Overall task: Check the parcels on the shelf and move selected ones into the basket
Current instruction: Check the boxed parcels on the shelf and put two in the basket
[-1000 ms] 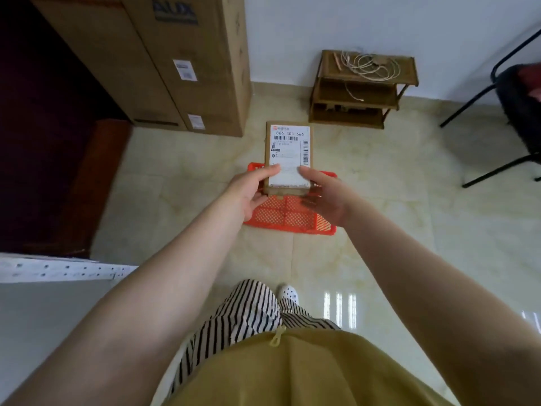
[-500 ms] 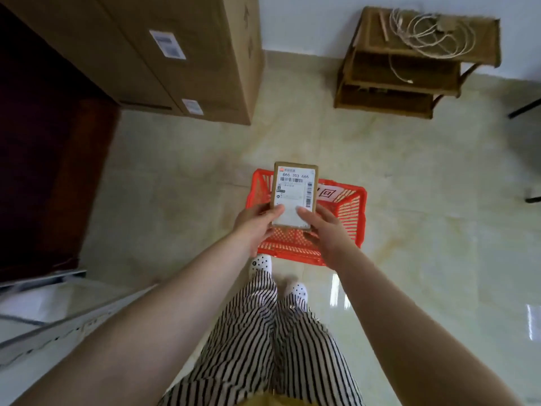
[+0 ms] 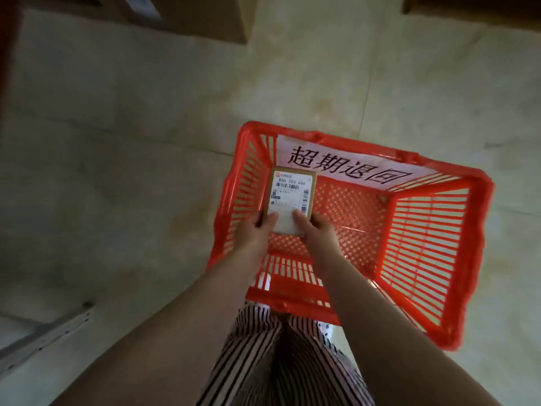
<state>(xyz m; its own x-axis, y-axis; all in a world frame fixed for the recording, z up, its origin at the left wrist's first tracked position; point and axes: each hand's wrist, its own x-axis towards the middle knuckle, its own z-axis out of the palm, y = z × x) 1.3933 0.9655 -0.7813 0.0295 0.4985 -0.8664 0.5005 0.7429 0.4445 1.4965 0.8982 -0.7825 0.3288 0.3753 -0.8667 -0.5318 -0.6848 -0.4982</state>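
Small brown parcel [image 3: 293, 198] is held label-up inside the red basket [image 3: 480, 259], at its left end, centre of frame. It is pinched at its near edge by the left hand [image 3: 254, 233] and right hand [image 3: 317, 232], thumbs on the white label. Contact with the basket floor can't be told. Paper sign [image 3: 348, 167] is fixed to the far wall. Cardboard boxes [image 3: 187, 16] sit upper left.

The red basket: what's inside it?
Only a labelled parcel, held by both hands, inside the red basket. The floor beneath the parcel is hidden.
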